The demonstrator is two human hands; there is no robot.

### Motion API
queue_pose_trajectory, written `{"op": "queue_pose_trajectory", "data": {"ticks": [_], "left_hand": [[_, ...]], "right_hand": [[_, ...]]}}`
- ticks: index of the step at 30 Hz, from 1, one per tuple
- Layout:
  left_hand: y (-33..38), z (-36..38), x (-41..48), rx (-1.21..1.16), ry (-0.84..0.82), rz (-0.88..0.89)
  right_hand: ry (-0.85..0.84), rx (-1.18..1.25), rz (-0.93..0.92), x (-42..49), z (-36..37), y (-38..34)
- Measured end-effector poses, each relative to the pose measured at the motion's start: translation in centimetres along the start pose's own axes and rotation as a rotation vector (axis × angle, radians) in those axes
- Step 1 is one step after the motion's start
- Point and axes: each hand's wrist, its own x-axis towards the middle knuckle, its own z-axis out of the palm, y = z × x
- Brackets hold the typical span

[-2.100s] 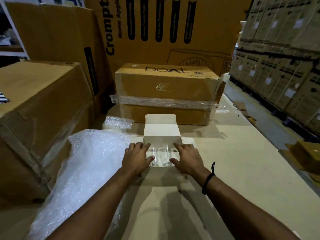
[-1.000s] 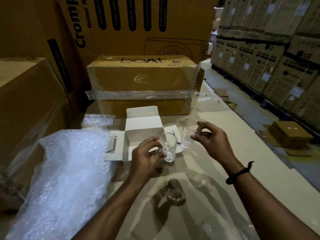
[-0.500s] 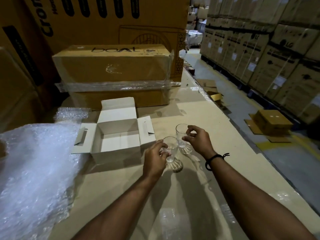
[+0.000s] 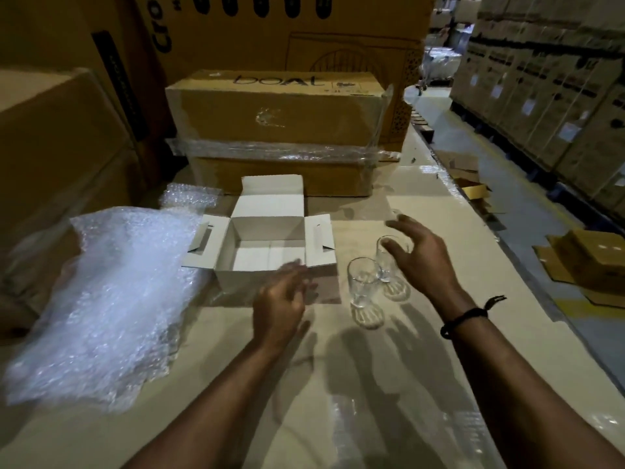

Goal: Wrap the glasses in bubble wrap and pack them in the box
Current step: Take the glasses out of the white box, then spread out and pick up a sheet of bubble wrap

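Worktop (image 4: 236,384) bears glasses (image 4: 362,282) beside white box (image 4: 267,214); left hand (image 4: 280,301), right hand (image 4: 424,257) hover.

Open-topped box (image 4: 267,229), glasses (image 4: 362,282) just beside

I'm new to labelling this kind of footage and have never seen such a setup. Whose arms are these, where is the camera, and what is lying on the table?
There is no machine here. These are a person's two bare arms, filmed by a wide-angle camera worn on their head, looking forward and down. The left hand and the right hand are both open and hold nothing. Two clear glasses stand upright on the cardboard-covered surface by the right hand: the nearer glass and the farther glass. To their left sits a small white box, open and empty. Farther left lies a heap of bubble wrap. A big brown carton stands behind.
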Motion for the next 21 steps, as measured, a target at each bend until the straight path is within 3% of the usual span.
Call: {"op": "queue_pose_trajectory", "data": {"ticks": [3, 7, 10, 15, 18, 21], "left_hand": [[-4.0, -3.7, 1.2, 0.323, 0.039, 0.004], [-6.8, -6.4, 2.8, 0.673, -0.113, -0.099], [-8.1, -7.1, 3.6, 0.693, -0.292, -0.171], [-8.5, -7.8, 5.0, 0.523, -0.375, -0.170], [-8.6, -10.1, 5.4, 0.414, -0.216, -0.076], [-10.4, -14.2, 5.0, 0.550, 0.015, -0.106]], "right_hand": [[-0.230, -0.052, -0.134, -2.4, 4.2, -5.7], [-0.435, -0.424, -0.208, -3.3, 11.9, -7.5], [-0.462, -0.527, -0.139, -3.1, 15.4, -6.9], [-0.435, -0.576, -0.149, -2.7, 16.2, -6.0], [-0.376, -0.579, -0.161, -2.6, 15.9, -6.9], [-0.235, -0.423, -0.228, -5.0, 17.0, -9.2]]}}
